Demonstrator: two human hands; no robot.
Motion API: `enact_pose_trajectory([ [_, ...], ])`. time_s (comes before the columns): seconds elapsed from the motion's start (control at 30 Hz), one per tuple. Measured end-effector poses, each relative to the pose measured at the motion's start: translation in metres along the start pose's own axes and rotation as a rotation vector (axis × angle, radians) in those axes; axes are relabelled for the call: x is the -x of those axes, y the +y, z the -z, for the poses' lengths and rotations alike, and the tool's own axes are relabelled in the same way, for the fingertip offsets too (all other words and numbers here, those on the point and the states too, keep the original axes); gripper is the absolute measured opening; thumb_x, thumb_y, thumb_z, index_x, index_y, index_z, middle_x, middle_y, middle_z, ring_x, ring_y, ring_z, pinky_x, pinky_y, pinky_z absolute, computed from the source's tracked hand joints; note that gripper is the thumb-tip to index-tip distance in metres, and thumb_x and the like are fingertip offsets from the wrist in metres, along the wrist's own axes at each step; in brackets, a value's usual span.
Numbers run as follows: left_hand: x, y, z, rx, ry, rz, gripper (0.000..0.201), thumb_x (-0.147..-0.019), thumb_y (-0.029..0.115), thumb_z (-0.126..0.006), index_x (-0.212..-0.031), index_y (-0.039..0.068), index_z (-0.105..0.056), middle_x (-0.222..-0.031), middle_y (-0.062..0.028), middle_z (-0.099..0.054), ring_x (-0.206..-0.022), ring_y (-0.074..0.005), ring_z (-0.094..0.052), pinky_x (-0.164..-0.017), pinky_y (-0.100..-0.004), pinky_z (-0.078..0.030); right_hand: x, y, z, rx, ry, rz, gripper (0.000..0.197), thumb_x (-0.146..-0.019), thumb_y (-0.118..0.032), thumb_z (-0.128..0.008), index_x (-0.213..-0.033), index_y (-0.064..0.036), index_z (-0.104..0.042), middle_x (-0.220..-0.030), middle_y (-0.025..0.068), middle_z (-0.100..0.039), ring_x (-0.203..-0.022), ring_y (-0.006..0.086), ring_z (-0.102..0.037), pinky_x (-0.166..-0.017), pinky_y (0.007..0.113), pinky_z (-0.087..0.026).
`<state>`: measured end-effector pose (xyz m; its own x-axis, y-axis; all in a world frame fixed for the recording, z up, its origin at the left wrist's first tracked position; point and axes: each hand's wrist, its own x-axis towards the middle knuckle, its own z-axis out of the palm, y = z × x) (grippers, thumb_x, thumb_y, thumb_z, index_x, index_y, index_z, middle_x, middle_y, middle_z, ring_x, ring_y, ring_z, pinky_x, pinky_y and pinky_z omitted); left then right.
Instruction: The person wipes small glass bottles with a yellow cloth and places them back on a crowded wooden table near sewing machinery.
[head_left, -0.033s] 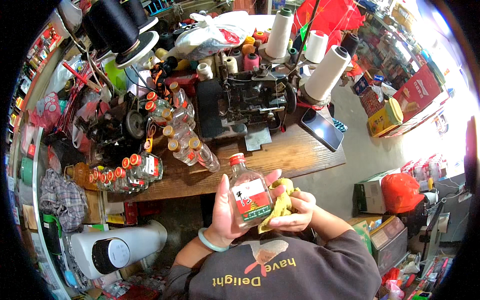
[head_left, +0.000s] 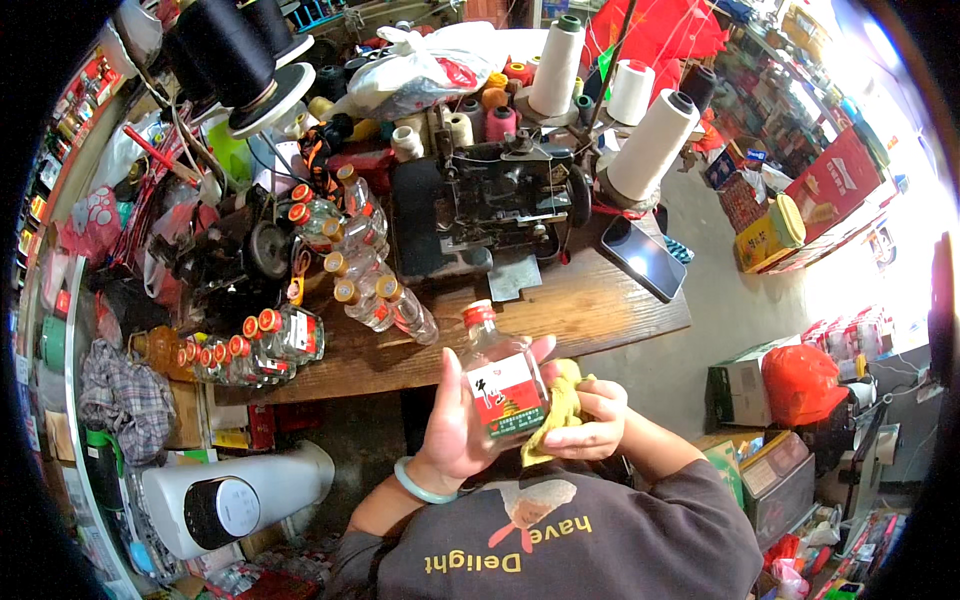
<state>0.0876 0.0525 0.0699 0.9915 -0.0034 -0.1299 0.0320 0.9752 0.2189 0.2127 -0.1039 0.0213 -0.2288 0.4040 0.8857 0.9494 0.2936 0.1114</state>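
Note:
A flat clear glass bottle with a red cap and a red, white and green label is in my left hand, tilted slightly, its cap toward the table. The fingers of that hand wrap behind the glass, and a pale bangle circles the wrist. My right hand grips a yellow-green cloth against the bottle's right side. Beyond them, several gold-capped bottles stand grouped on the wooden table. More red-capped bottles are lined up at the table's left.
A black sewing machine sits mid-table, with large white thread cones at its right. Near the right edge lies a phone. Black thread spools rise at the upper left. A white cylindrical appliance is at the lower left.
The bottle has shifted slightly right and turned a little in my left hand. My right hand and the cloth have moved only slightly along its side.

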Motion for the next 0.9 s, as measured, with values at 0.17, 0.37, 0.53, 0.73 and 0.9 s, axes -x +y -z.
enact_pose_trajectory([
  [0.17,-0.002,-0.002,0.008,-0.417,0.120,-0.084,0.077,-0.093,0.067,-0.023,-0.130,0.003,-0.046,-0.123,-0.0118,-0.057,-0.113,-0.0271,-0.058,-0.100,-0.0408,-0.045,-0.004,0.001,-0.007,-0.117,-0.030,-0.041,0.031,-0.071,-0.013,-0.067,-0.102,-0.0161,-0.073,-0.121,-0.0029,-0.064,-0.063,0.0098,-0.047,-0.057,0.023,-0.040],
  [0.37,0.001,-0.011,0.020,-0.650,0.033,-0.327,0.045,-0.091,0.031,-0.063,-0.121,0.002,-0.047,-0.118,-0.0111,-0.058,-0.107,-0.0174,-0.058,-0.095,-0.0329,-0.046,-0.007,0.006,-0.014,-0.337,0.003,-0.356,0.035,-0.079,-0.018,-0.066,-0.113,-0.0075,-0.068,-0.121,0.0108,-0.064,-0.055,0.0190,-0.053,-0.052,0.030,-0.045],
  [0.53,0.002,-0.012,0.024,-0.842,0.069,-0.158,0.054,-0.089,0.012,-0.068,-0.133,0.001,-0.040,-0.121,-0.0060,-0.055,-0.112,-0.0125,-0.052,-0.094,-0.0283,-0.045,-0.028,0.025,-0.001,-0.333,-0.173,-0.404,0.040,-0.074,-0.019,-0.068,-0.114,-0.0105,-0.068,-0.126,0.0091,-0.062,-0.061,0.0180,-0.058,-0.056,0.029,-0.050],
  [0.73,0.005,-0.001,0.015,-1.226,0.039,-0.011,0.058,-0.079,0.025,-0.079,-0.122,-0.001,-0.048,-0.109,-0.0096,-0.063,-0.098,-0.0188,-0.063,-0.083,-0.0295,-0.050,-0.059,0.023,0.014,0.099,-0.340,-0.412,0.024,-0.073,-0.023,-0.071,-0.096,-0.0160,-0.070,-0.088,-0.0026,-0.065,-0.054,0.0131,-0.048,-0.045,0.028,-0.041],
  [0.9,0.009,0.002,0.007,-1.883,0.121,-0.261,0.051,-0.074,0.029,-0.080,-0.106,0.000,-0.053,-0.095,-0.0154,-0.063,-0.081,-0.0343,-0.065,-0.067,-0.0360,-0.053,-0.060,0.019,0.009,0.144,-0.450,-0.519,0.025,-0.076,-0.019,-0.068,-0.063,-0.0125,-0.048,-0.062,0.0016,-0.049,-0.053,0.0200,-0.052,-0.044,0.034,-0.040],
])
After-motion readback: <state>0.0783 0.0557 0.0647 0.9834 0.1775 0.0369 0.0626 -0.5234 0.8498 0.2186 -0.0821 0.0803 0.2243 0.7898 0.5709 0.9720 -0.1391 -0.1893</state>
